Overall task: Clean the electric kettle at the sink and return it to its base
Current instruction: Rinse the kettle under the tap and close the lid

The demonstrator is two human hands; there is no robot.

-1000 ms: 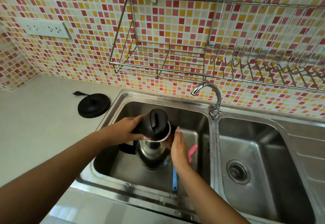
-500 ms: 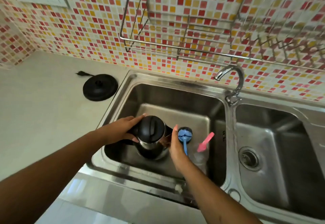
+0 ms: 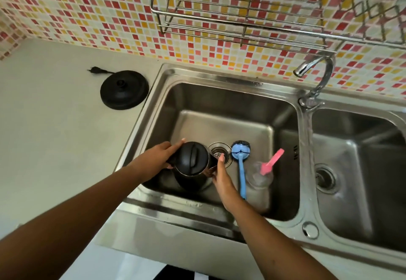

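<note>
The electric kettle (image 3: 191, 165), steel with a black lid shut on top, is upright low in the left sink basin (image 3: 219, 95), next to the drain (image 3: 219, 151). My left hand (image 3: 157, 159) grips it at the handle on its left side, with one finger reaching along the lid's edge. My right hand (image 3: 222, 177) lies with straight fingers against the kettle's right side. The round black kettle base (image 3: 124, 89) sits on the counter left of the sink, its plug (image 3: 95, 70) loose behind it.
A blue long-handled brush (image 3: 241, 165) lies in the basin right of the kettle. Beside it a clear cup (image 3: 259, 177) holds a pink brush (image 3: 272, 161). The faucet (image 3: 316, 75) stands between the two basins. A wire rack (image 3: 241, 22) hangs on the tiled wall.
The kettle has come down lower into the left basin, both hands staying on it. My view has tilted down, and the drain and blue brush head now show.
</note>
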